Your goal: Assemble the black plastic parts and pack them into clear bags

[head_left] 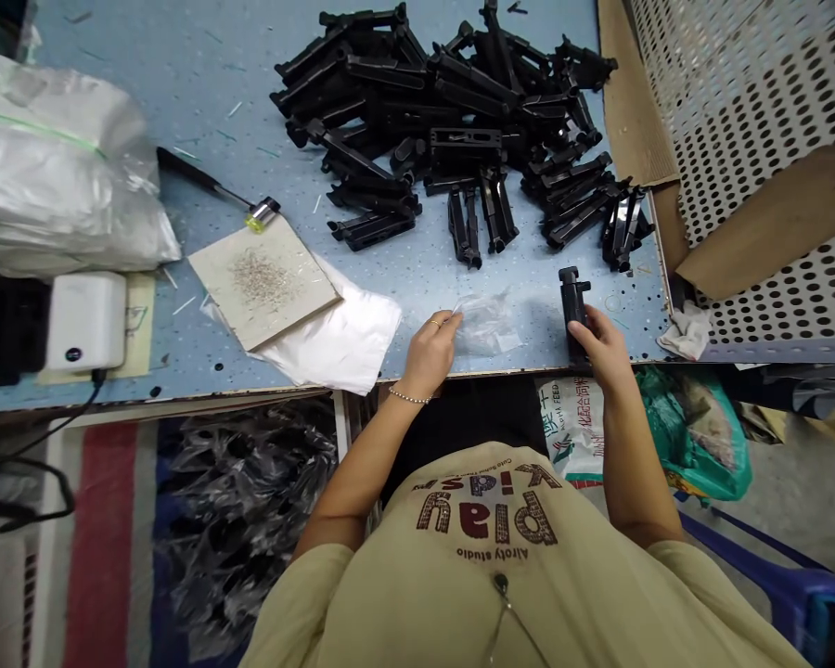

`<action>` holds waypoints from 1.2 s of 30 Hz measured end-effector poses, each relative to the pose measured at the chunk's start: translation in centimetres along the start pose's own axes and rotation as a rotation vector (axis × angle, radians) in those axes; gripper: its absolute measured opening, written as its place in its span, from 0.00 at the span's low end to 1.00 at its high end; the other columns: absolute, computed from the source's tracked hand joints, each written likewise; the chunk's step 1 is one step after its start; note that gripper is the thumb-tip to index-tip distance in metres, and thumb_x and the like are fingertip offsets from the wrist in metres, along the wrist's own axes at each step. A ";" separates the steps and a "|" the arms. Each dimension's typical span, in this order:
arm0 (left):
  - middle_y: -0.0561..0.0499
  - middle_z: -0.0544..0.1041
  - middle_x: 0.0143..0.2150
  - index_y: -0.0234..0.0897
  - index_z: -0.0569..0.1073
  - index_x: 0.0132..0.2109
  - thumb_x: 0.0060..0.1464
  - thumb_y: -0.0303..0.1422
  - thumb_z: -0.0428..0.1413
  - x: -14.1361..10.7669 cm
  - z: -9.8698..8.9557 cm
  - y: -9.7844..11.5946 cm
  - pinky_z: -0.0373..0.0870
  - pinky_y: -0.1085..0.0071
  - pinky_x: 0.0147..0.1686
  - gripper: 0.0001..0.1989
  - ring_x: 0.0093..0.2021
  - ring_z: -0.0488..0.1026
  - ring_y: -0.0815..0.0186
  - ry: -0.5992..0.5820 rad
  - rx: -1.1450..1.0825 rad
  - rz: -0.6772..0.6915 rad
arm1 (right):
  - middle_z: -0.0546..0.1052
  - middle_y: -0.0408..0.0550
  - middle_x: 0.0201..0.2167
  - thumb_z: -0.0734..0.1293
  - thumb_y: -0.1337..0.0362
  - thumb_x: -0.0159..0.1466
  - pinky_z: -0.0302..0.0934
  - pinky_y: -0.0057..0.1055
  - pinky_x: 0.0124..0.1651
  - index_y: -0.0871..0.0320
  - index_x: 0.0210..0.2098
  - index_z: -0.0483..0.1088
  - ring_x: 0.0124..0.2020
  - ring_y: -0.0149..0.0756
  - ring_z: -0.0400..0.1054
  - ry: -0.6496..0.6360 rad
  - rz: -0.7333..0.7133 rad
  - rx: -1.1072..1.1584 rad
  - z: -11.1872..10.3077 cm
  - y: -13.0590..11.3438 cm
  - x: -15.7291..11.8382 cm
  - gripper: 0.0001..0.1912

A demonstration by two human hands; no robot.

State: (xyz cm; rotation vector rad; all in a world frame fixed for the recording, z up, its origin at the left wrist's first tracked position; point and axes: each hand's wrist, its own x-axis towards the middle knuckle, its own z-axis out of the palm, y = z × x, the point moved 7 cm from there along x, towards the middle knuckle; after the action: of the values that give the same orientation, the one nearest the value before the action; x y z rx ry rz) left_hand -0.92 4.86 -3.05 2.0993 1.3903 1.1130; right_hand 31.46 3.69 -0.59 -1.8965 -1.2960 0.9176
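My left hand (431, 354) pinches the edge of a clear plastic bag (488, 323), which lies crumpled on the blue tabletop. To its right, my right hand (602, 341) grips a black plastic part (571, 301) with a short peg on its side, holding it upright near the table's front edge. A gap separates the bag and the held part. Beyond both hands spreads a large pile of similar black plastic parts (466, 144). The lower end of the held part is partly covered by my fingers.
Left of my hands, a speckled square board (268, 283) rests on white plastic bags (368, 339), with a hammer (212, 186) at its far corner. A white box (85, 322) and bundled bags (62, 167) stand farther left. A perforated crate (758, 111) borders the right side.
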 end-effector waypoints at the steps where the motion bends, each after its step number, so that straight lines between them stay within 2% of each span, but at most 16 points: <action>1: 0.39 0.78 0.57 0.37 0.76 0.58 0.70 0.28 0.49 0.2 0.6 0.4 0.80 0.59 0.52 0.16 0.54 0.80 0.56 -0.012 0.010 0.010 | 0.80 0.60 0.50 0.68 0.35 0.61 0.71 0.55 0.54 0.57 0.59 0.74 0.51 0.56 0.75 -0.112 0.019 0.150 0.5 -0.5 -1.4 0.38; 4: 0.37 0.75 0.63 0.36 0.72 0.64 0.70 0.30 0.50 0.6 2.0 2.2 0.80 0.61 0.53 0.19 0.56 0.80 0.56 -0.054 -0.020 0.052 | 0.73 0.55 0.66 0.71 0.36 0.61 0.74 0.51 0.54 0.50 0.60 0.76 0.53 0.54 0.76 -0.410 0.031 0.333 3.0 -3.0 -6.0 0.36; 6: 0.36 0.71 0.67 0.36 0.68 0.67 0.70 0.31 0.51 0.6 2.6 3.4 0.80 0.62 0.54 0.21 0.59 0.78 0.55 -0.074 -0.068 0.063 | 0.54 0.48 0.78 0.75 0.39 0.60 0.71 0.51 0.61 0.45 0.63 0.75 0.58 0.53 0.74 -0.496 0.028 0.272 4.8 -4.2 -7.8 0.36; 8: 0.36 0.66 0.70 0.38 0.65 0.69 0.70 0.32 0.52 0.5 2.9 4.0 0.81 0.61 0.55 0.23 0.63 0.75 0.53 -0.072 -0.103 0.049 | 0.43 0.43 0.81 0.74 0.40 0.61 0.64 0.51 0.69 0.43 0.66 0.71 0.66 0.55 0.68 -0.533 0.027 0.222 6.4 -4.6 -8.2 0.37; 11: 0.36 0.62 0.74 0.40 0.60 0.72 0.71 0.32 0.50 -0.1 2.8 3.7 0.80 0.60 0.57 0.25 0.67 0.72 0.52 -0.063 -0.133 0.012 | 0.48 0.41 0.80 0.70 0.38 0.65 0.49 0.51 0.77 0.42 0.68 0.68 0.78 0.55 0.48 -0.555 -0.044 0.215 8.0 -5.1 -7.4 0.36; 13: 0.35 0.60 0.74 0.41 0.56 0.74 0.71 0.33 0.50 -0.5 2.5 2.7 0.79 0.59 0.59 0.28 0.68 0.72 0.52 -0.053 -0.148 -0.040 | 0.52 0.40 0.79 0.69 0.38 0.66 0.42 0.51 0.79 0.41 0.70 0.66 0.80 0.52 0.41 -0.579 -0.117 0.201 8.6 -5.4 -6.9 0.36; 17: 0.33 0.55 0.76 0.42 0.45 0.78 0.72 0.35 0.49 -1.5 1.4 1.5 0.78 0.57 0.61 0.34 0.74 0.63 0.49 0.030 -0.091 -0.086 | 0.56 0.46 0.77 0.68 0.38 0.67 0.44 0.50 0.79 0.44 0.72 0.64 0.79 0.50 0.45 -0.620 -0.171 0.156 10.0 -5.4 -6.5 0.38; 19: 0.36 0.53 0.78 0.44 0.41 0.79 0.73 0.32 0.45 -2.0 1.6 2.5 0.78 0.58 0.60 0.34 0.76 0.58 0.50 0.020 -0.047 0.010 | 0.55 0.50 0.76 0.67 0.37 0.67 0.50 0.50 0.77 0.47 0.73 0.62 0.78 0.52 0.47 -0.570 -0.149 0.141 10.7 -5.1 -6.0 0.40; 22: 0.39 0.54 0.79 0.46 0.37 0.79 0.72 0.28 0.42 -2.5 2.3 4.3 0.78 0.62 0.59 0.35 0.76 0.59 0.54 -0.018 -0.029 0.154 | 0.55 0.53 0.74 0.65 0.35 0.67 0.57 0.48 0.74 0.47 0.73 0.61 0.75 0.51 0.52 -0.475 -0.141 0.131 11.7 -5.2 -5.3 0.41; 24: 0.38 0.57 0.77 0.44 0.38 0.79 0.72 0.28 0.42 -2.5 1.7 4.2 0.78 0.62 0.59 0.35 0.75 0.60 0.55 0.022 -0.036 0.140 | 0.56 0.53 0.73 0.64 0.35 0.68 0.59 0.47 0.73 0.47 0.72 0.62 0.73 0.51 0.55 -0.477 -0.168 0.136 12.3 -5.8 -5.2 0.40; 26: 0.35 0.59 0.75 0.41 0.49 0.77 0.72 0.29 0.43 -2.3 0.2 2.9 0.78 0.60 0.58 0.30 0.73 0.63 0.53 0.116 -0.038 0.056 | 0.55 0.53 0.73 0.64 0.37 0.69 0.62 0.48 0.71 0.47 0.72 0.62 0.72 0.51 0.57 -0.514 -0.193 0.143 12.5 -6.4 -5.4 0.38; 29: 0.38 0.64 0.73 0.40 0.71 0.61 0.71 0.30 0.46 -2.3 -1.9 0.7 0.79 0.61 0.51 0.17 0.60 0.76 0.56 0.159 -0.008 -0.016 | 0.55 0.54 0.73 0.65 0.37 0.68 0.64 0.48 0.69 0.47 0.71 0.62 0.71 0.52 0.58 -0.538 -0.191 0.129 12.4 -6.6 -5.5 0.38; 31: 0.42 0.68 0.70 0.40 0.76 0.52 0.71 0.29 0.47 -2.2 -2.3 -0.3 0.79 0.63 0.49 0.14 0.52 0.80 0.60 0.097 0.038 -0.027 | 0.56 0.55 0.72 0.65 0.37 0.68 0.64 0.48 0.69 0.49 0.71 0.63 0.72 0.53 0.57 -0.525 -0.196 0.104 12.5 -6.5 -5.5 0.39; 32: 0.43 0.70 0.69 0.40 0.77 0.53 0.71 0.28 0.46 -2.2 -2.3 -0.6 0.79 0.63 0.50 0.15 0.53 0.80 0.60 0.082 0.066 -0.040 | 0.57 0.55 0.72 0.65 0.36 0.68 0.64 0.47 0.69 0.49 0.70 0.64 0.73 0.53 0.55 -0.517 -0.203 0.089 12.6 -6.5 -5.5 0.38; 34: 0.40 0.69 0.70 0.40 0.73 0.63 0.70 0.26 0.43 -2.2 -2.5 -1.0 0.79 0.61 0.53 0.21 0.60 0.77 0.55 0.110 0.112 -0.089 | 0.58 0.54 0.71 0.65 0.36 0.67 0.64 0.48 0.68 0.49 0.69 0.65 0.73 0.53 0.54 -0.506 -0.209 0.061 13.1 -6.4 -5.5 0.38; 36: 0.36 0.63 0.74 0.38 0.58 0.74 0.70 0.25 0.41 -2.3 -2.3 -0.5 0.79 0.59 0.55 0.28 0.69 0.69 0.51 0.145 0.125 -0.099 | 0.58 0.55 0.70 0.65 0.34 0.66 0.64 0.49 0.69 0.49 0.68 0.66 0.74 0.54 0.53 -0.489 -0.192 0.050 13.8 -6.2 -5.3 0.39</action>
State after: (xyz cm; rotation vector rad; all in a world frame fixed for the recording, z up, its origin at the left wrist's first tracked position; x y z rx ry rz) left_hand -3.44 2.76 -2.93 2.0432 1.6523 1.1868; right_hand 15.54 2.29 -1.94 -1.5245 -1.6826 1.3478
